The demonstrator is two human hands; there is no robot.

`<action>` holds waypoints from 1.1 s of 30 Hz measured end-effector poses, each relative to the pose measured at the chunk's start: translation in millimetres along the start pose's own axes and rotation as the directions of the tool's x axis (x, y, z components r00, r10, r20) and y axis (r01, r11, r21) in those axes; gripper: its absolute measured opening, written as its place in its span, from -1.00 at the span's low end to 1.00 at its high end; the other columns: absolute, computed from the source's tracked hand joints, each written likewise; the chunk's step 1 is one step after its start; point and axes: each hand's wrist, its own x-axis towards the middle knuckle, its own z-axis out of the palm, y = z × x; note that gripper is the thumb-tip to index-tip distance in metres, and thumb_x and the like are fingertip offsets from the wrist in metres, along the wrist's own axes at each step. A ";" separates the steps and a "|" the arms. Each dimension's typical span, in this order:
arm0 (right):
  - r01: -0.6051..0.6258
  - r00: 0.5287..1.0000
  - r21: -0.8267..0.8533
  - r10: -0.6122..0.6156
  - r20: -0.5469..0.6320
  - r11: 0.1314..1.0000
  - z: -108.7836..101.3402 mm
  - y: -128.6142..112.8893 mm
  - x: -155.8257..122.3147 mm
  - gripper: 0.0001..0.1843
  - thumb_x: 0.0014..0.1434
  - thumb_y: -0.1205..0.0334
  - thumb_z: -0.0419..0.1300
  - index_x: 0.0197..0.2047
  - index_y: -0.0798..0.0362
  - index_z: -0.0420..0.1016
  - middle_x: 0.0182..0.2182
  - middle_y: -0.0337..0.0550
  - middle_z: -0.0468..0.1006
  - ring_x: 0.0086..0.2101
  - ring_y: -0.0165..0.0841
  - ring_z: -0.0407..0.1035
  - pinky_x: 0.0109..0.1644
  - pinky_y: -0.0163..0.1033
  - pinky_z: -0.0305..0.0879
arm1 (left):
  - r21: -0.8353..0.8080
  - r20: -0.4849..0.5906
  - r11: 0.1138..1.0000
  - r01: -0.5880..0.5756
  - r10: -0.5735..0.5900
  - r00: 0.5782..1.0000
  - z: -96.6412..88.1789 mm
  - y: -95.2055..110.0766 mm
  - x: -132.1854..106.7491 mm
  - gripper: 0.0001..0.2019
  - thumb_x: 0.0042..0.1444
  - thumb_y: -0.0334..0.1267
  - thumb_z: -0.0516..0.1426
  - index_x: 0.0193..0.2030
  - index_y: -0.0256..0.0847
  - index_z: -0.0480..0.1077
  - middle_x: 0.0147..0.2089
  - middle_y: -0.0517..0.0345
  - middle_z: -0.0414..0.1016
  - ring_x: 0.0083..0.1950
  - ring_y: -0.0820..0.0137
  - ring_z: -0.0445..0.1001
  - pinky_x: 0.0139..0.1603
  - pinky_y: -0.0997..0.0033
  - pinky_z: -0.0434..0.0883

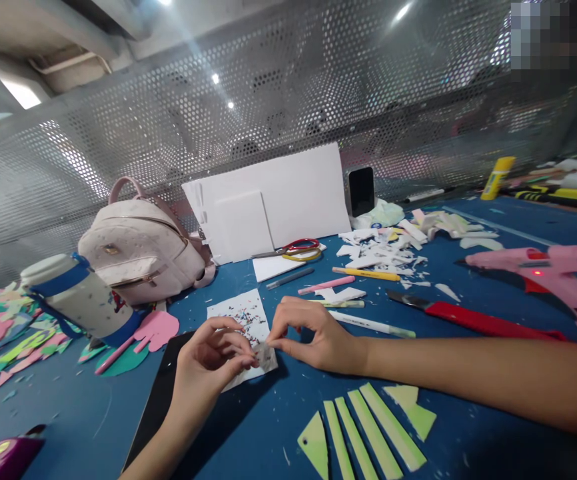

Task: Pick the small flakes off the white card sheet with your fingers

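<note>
Both hands are meeting over a small white paper sheet speckled with tiny coloured confetti bits point(245, 327), which is lying flat on the blue work table point(248, 433), partly overlapping a black mat point(156, 400). The left hand point(213, 357) is pinching, thumb against forefinger, at the sheet's near corner, and the right hand point(313, 333) is pinching the same spot from the other side; between the fingertips sits a tiny pale scrap point(263, 350) (too small to say what it is). Neither hand is holding a tool.

Judging by how things lie, the cutting looks largely done: pale green paper strips and triangles point(368, 433) are lying sorted at the near edge, and white offcuts point(383, 250) are piling up further back. The speckled sheet appears only partly covered, so the fine work on it seems to be mid-way. A pink glue gun point(543, 273) with a red light glowing is resting to the right, a red-handled craft knife point(468, 319) beside it, both untouched at this moment.
</note>
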 end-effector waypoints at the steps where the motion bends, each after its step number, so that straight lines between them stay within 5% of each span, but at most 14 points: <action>1: 0.002 1.000 -0.003 -0.002 0.001 1.000 -0.1 -0.3 0.3 -0.85 0.27 0.29 0.18 -0.36 0.05 0.45 -0.44 -0.19 0.50 -0.36 -0.36 0.31 -0.23 -0.22 0.27 | -0.003 0.000 1.000 -0.001 0.001 1.000 0.1 0.2 0.0 -0.67 -0.05 -0.36 0.37 -0.18 -0.21 0.37 -0.49 0.15 0.57 -0.47 0.40 0.52 -0.39 0.42 0.50; 10: 0.074 0.997 -0.037 -0.074 0.021 0.997 1.0 -2.7 1.9 -0.88 0.26 0.34 0.16 -0.34 0.02 0.43 -0.42 -0.19 0.54 -0.35 -0.37 0.37 -0.18 -0.20 0.30 | 0.039 0.002 0.999 -0.026 0.026 1.000 1.8 -1.0 0.6 -0.69 -0.04 -0.33 0.37 -0.19 -0.21 0.39 -0.47 0.16 0.55 -0.45 0.39 0.52 -0.38 0.42 0.49; 21: 0.113 0.973 -0.187 -0.071 0.219 0.976 3.7 4.3 -4.5 -0.92 0.25 0.36 0.16 -0.29 0.04 0.45 -0.40 -0.21 0.53 -0.32 -0.34 0.32 -0.20 -0.23 0.25 | 0.195 0.057 0.979 -0.053 0.043 0.997 2.5 -1.8 -1.8 -0.82 0.02 -0.38 0.32 -0.24 -0.22 0.45 -0.41 0.11 0.56 -0.37 0.38 0.53 -0.27 0.41 0.49; 33: 0.050 0.974 -0.176 -0.009 0.228 0.983 2.4 0.6 -2.4 -0.92 0.27 0.26 0.21 -0.27 0.07 0.45 -0.39 -0.22 0.52 -0.32 -0.37 0.35 -0.23 -0.29 0.23 | 0.125 0.040 0.989 0.082 -0.088 0.995 5.5 -5.1 -3.4 -0.82 0.05 -0.36 0.29 -0.22 -0.20 0.40 -0.49 0.25 0.53 -0.47 0.47 0.52 -0.38 0.52 0.46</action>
